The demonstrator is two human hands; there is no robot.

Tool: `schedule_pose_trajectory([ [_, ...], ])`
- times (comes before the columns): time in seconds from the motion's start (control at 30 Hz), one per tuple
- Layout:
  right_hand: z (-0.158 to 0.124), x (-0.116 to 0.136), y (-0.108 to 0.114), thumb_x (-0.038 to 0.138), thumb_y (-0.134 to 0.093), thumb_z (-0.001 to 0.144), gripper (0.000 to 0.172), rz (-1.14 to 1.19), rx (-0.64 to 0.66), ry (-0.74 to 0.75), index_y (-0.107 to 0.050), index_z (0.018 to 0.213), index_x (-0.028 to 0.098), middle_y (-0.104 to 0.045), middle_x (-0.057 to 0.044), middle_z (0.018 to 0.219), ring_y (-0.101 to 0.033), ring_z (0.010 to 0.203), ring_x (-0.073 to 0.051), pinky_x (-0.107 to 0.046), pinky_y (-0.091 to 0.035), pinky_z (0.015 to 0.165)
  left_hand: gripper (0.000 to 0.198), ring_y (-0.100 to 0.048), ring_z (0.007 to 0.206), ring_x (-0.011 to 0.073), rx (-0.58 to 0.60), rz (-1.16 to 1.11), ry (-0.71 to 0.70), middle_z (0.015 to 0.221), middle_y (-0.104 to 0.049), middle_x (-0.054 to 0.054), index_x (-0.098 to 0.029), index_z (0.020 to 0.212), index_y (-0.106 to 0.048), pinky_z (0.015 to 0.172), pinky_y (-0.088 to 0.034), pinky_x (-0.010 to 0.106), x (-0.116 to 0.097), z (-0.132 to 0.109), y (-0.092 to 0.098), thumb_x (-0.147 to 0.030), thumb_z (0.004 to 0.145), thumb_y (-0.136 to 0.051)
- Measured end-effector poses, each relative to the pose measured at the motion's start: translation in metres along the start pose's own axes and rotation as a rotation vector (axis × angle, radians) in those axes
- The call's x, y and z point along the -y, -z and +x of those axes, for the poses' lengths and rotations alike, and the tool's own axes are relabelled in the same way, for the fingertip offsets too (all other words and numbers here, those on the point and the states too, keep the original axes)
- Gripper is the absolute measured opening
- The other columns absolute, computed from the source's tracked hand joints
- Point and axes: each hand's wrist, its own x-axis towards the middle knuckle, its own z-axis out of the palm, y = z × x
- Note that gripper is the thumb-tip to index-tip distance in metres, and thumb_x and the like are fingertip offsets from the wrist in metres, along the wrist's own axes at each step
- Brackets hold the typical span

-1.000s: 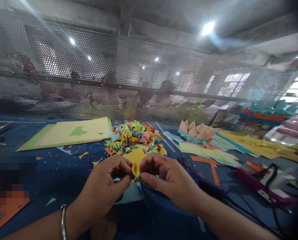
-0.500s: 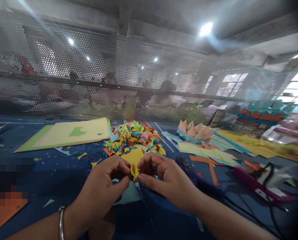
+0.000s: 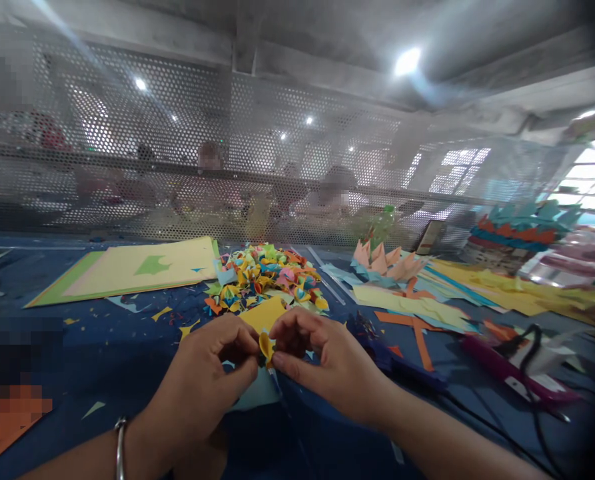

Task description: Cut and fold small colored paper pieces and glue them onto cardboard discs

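Between my fingertips is a small folded yellow paper piece (image 3: 266,348), curled like a petal. My left hand (image 3: 212,367) pinches it from the left, a silver bangle on the wrist. My right hand (image 3: 322,360) has its thumb and fingers closed at the piece's right side. Just behind the hands lies a flat yellow paper sheet (image 3: 263,315). Beyond it rises a heap of small folded colored paper pieces (image 3: 272,273). Under my hands a light blue paper (image 3: 257,393) shows in part.
Stacked paper sheets (image 3: 127,273) lie left. To the right are a peach pointed paper strip (image 3: 390,260), orange strips (image 3: 422,343), a blue tool with a cord (image 3: 417,373) and a purple power strip (image 3: 512,373). A perforated metal screen (image 3: 177,133) stands behind the table.
Both hands stay almost still, holding the yellow piece at the same spot. The whole view has shifted very slightly.
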Motion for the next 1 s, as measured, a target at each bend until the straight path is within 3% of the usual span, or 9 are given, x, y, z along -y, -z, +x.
schedule_pose_trajectory([
  [0.17, -0.0005, 0.0011, 0.0009, 0.021, -0.059, 0.078, 0.012, -0.027, 0.001, 0.005, -0.055, 0.089, 0.019, -0.057, 0.001, 0.076, -0.053, 0.065, -0.011, -0.026, -0.045, 0.062, 0.007, -0.058, 0.069, 0.0146, -0.004, -0.065, 0.048, 0.078, -0.063, 0.000, -0.020, 0.068, -0.055, 0.064, -0.046, 0.026, 0.0057, 0.0001, -0.0009, -0.013, 0.067, -0.054],
  [0.47, -0.0022, -0.0019, 0.0064, 0.029, -0.056, 0.084, 0.012, 0.057, -0.030, -0.037, -0.054, 0.090, 0.019, -0.056, 0.000, 0.077, -0.053, 0.068, -0.012, -0.027, -0.045, 0.063, 0.011, -0.056, 0.062, 0.0122, 0.013, -0.448, 0.169, 0.070, -0.063, 0.000, -0.018, 0.063, -0.054, 0.059, -0.045, 0.025, 0.0040, 0.0073, 0.0014, -0.022, 0.062, -0.064],
  [1.0, -0.0021, 0.0002, 0.0050, 0.029, -0.058, 0.083, 0.012, 0.072, 0.016, -0.035, -0.058, 0.089, 0.019, -0.061, -0.001, 0.081, -0.057, 0.071, -0.013, -0.027, -0.046, 0.065, 0.007, -0.058, 0.069, 0.0135, 0.001, -0.365, 0.057, 0.073, -0.063, 0.001, -0.019, 0.061, -0.059, 0.065, -0.047, 0.026, 0.0006, 0.0054, -0.0004, -0.018, 0.066, -0.065],
])
